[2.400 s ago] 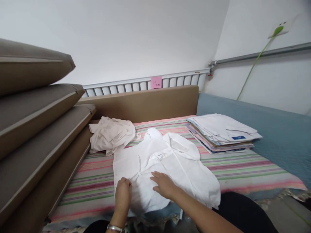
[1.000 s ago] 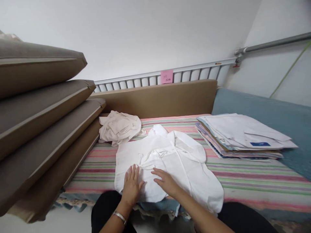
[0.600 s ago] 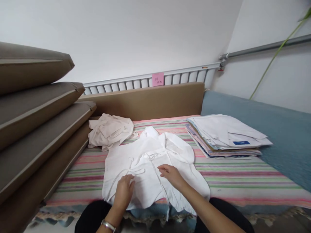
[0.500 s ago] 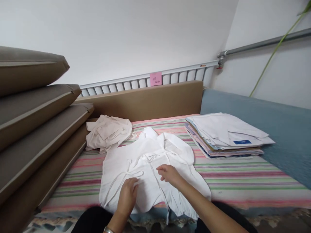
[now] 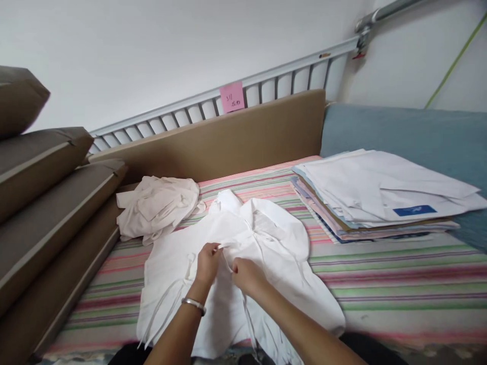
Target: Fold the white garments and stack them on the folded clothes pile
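Note:
A white blouse [image 5: 167, 266] with thin fabric ties lies spread out in front of me. My left hand [image 5: 208, 262], with a silver bangle at the wrist, pinches a white tie [image 5: 227, 259] near the middle of the blouse. Just right of it, my right hand [image 5: 248, 276] is closed in a fist on the same tie, its fingertips partly hidden. Another pair of ties [image 5: 186, 280] is knotted at the left of the blouse. A further knot [image 5: 254, 233] sits near the collar.
Beneath everything is a striped cloth [image 5: 380, 276]. Crumpled off-white fabric [image 5: 160, 205] lies back left, a stack of folded clothes [image 5: 380, 190] at right. Large brown cushions [image 5: 49, 197] pile up on the left. Behind the brown backrest [image 5: 228, 144], a pink note [image 5: 232, 97] hangs on a radiator [image 5: 281, 88].
Both hands have moved up the blouse and closer together; they have taken hold of a tie. The camera view has tilted and shifted.

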`<state>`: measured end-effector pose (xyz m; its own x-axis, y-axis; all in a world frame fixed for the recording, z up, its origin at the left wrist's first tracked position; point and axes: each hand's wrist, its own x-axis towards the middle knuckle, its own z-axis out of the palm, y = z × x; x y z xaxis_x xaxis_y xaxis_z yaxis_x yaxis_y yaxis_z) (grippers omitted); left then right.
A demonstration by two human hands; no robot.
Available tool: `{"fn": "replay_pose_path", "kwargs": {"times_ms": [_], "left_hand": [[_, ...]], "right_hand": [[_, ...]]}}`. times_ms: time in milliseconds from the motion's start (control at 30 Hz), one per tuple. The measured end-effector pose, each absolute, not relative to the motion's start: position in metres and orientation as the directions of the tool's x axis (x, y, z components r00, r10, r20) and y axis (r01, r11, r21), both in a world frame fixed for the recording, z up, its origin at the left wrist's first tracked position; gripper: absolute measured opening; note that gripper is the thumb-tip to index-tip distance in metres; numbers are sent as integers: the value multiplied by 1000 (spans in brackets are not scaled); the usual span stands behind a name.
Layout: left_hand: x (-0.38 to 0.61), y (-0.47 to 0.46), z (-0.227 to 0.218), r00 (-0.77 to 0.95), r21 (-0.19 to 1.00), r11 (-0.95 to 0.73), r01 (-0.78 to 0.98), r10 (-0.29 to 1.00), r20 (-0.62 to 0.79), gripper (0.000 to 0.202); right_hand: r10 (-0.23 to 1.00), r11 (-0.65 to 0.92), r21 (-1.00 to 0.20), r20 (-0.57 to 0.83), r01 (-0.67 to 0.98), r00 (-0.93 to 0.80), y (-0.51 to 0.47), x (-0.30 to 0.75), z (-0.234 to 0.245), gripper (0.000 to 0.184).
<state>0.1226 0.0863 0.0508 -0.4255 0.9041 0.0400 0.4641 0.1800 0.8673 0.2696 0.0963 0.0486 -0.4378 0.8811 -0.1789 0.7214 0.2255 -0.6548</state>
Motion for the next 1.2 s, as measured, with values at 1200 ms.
{"fn": "replay_pose_path", "kwargs": {"times_ms": [1200], "left_hand": [[147,-8,62,-284,954,73,289,959,13,41]], "right_hand": [[849,496,-689,259,529,-460,116,267,63,39]]}}
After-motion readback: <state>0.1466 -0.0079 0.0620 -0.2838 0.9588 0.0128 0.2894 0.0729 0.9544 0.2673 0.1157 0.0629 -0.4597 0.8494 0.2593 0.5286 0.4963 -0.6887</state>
